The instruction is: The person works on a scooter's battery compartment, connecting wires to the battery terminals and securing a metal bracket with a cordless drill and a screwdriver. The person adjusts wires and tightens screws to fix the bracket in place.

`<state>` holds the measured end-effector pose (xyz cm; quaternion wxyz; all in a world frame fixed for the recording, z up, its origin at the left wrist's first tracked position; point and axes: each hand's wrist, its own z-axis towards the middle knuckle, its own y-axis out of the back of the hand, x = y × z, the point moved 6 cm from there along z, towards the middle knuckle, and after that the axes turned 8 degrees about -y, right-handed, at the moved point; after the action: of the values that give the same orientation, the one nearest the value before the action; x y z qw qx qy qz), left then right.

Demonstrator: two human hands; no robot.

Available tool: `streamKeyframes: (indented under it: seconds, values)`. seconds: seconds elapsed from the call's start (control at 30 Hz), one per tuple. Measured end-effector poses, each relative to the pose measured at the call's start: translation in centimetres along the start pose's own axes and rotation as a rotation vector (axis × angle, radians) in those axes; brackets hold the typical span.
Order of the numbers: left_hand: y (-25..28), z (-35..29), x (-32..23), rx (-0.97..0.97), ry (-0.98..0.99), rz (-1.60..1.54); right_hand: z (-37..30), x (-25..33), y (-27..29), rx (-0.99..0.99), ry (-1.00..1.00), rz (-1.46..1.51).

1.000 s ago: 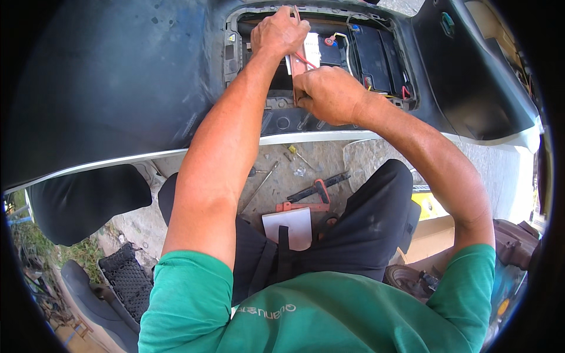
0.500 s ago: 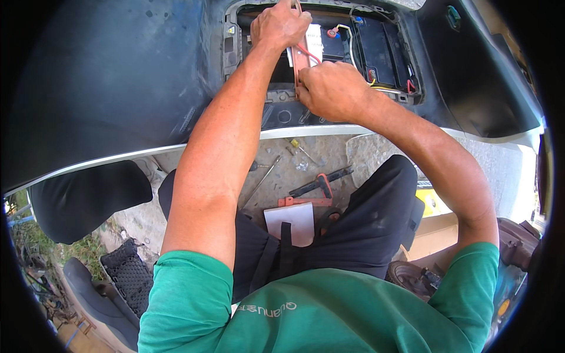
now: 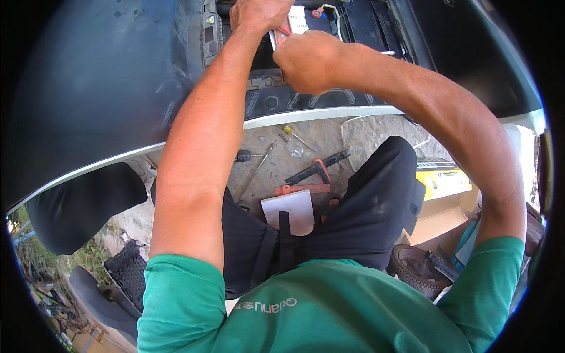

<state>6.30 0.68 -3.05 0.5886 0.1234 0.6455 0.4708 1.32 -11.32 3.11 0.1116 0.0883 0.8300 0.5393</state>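
Over an opening in a black vehicle panel (image 3: 106, 70), both my hands are closed on a reddish flat metal bar (image 3: 281, 39). My left hand (image 3: 261, 15) grips its far part, the fingertips cut off by the top edge. Nearer to me, my right hand (image 3: 309, 62) is wrapped round the near end, with its back turned up and its fingertips hidden. A red wire (image 3: 285, 29) runs beside the bar. Right of it lie a white label (image 3: 298, 20) and a black battery (image 3: 365, 26) with a red terminal cap (image 3: 318, 12).
On the ground below lie a screwdriver with a yellow handle (image 3: 288, 130), a long metal rod (image 3: 258, 170), a red-and-black bracket (image 3: 318, 173) and a white pad (image 3: 288, 212). A cardboard box (image 3: 438, 222) and a small wheel (image 3: 415, 270) are at the right.
The opening and panel now appear higher and further left. My right hand has turned further over the bar's near end, and its elbow has swung outward. Both hands keep their hold.
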Motion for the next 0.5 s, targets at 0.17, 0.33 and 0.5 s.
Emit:
streamKeyframes:
  seconds: [0.17, 0.33, 0.5]
  values:
    - [1.4, -0.6, -0.8, 0.081, 0.096, -0.058, 0.2, 0.1, 1.2, 0.043, -0.024, -0.05]
    - [1.4, -0.5, -0.7, -0.001, 0.014, -0.014, 0.8, 0.4, -0.5, 0.07, 0.02, -0.067]
    - [1.1, -0.8, -0.6, 0.036, 0.042, -0.096, 1.2, 1.2, 0.7, 0.095, 0.051, -0.152]
